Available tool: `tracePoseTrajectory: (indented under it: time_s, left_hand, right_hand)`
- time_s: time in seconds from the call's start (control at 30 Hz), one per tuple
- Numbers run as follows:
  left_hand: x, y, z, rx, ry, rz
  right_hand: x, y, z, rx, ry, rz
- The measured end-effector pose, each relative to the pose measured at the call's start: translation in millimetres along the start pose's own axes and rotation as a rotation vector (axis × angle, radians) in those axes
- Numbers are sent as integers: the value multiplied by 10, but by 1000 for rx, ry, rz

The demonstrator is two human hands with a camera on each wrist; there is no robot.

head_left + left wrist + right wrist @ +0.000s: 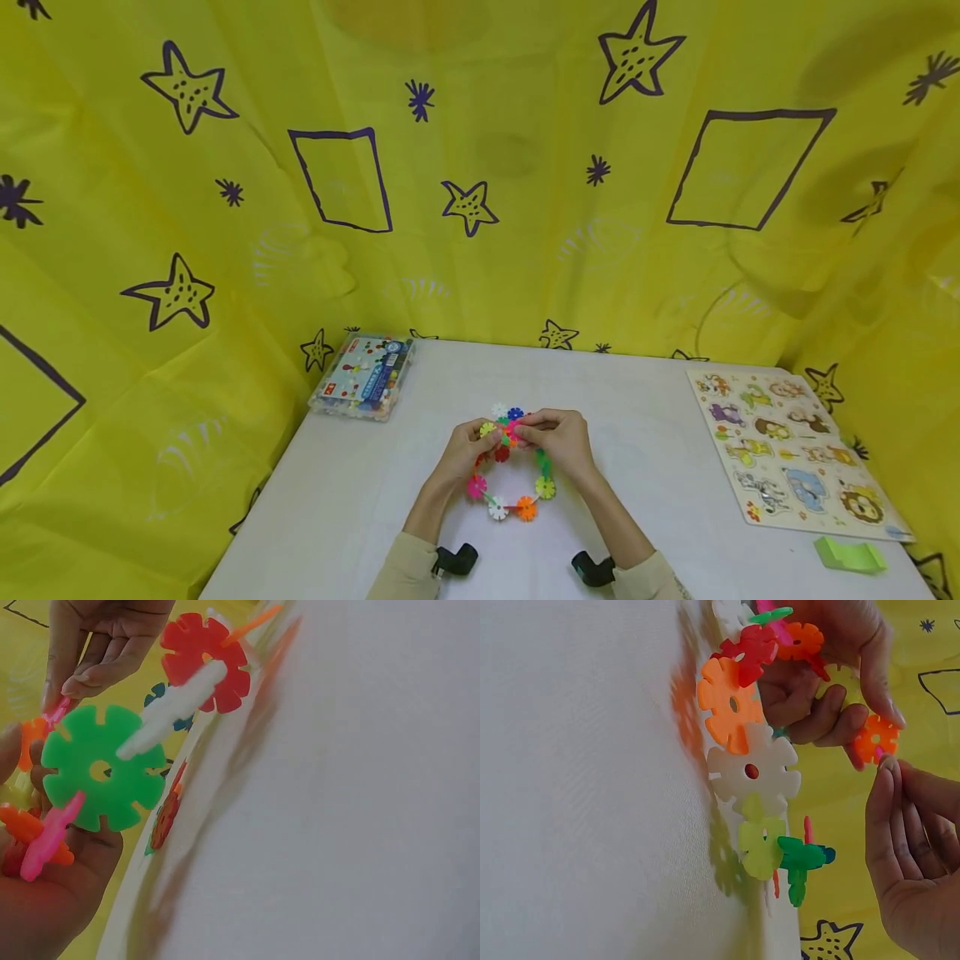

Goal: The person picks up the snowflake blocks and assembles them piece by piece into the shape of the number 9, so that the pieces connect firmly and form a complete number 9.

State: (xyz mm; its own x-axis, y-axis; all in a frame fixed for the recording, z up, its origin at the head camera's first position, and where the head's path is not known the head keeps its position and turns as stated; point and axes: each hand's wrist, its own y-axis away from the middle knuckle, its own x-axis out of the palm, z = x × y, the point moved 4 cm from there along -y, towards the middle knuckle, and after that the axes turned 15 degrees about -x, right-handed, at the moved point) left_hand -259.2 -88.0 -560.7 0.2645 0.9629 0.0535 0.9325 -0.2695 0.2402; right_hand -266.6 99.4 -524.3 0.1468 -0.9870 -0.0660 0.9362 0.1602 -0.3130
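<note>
A loop of colourful plastic snowflake discs joined at their slots hangs just over the table between both hands. Among its pieces are a white disc (pixel 772 776), a yellow-green disc (pixel 545 487) and a green disc (pixel 75 761). My left hand (pixel 459 457) holds part of the loop and pinches an orange disc (pixel 870 740) between thumb and fingers. From the other side, my right hand (pixel 567 442) pinches a pink disc (pixel 57 712) by thumb and fingertips. The pink disc touches the orange one; its fingers hide most of it.
At the back left of the white table (pixel 637 467) lies a clear plastic case (pixel 363 375) with a printed cover. An animal puzzle board (pixel 795 450) lies on the right, with a light green block (pixel 850 555) in front. A yellow patterned curtain (pixel 495 275) surrounds the table.
</note>
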Motion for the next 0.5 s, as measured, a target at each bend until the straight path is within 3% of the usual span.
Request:
tracePoseTrajectory:
  time_s: [0.2,0.37,0.5]
  left_hand:
    - [-23,33,-9,-14,13,52]
    - [-48,28,11,-48,26,60]
    - [-48,23,11,-34,22,60]
  right_hand:
    - [-88,-68,-4,-26,35,20]
    - [-251,-142,-79,-34,347,-48]
    - [-299,-185,-209,6,599,45]
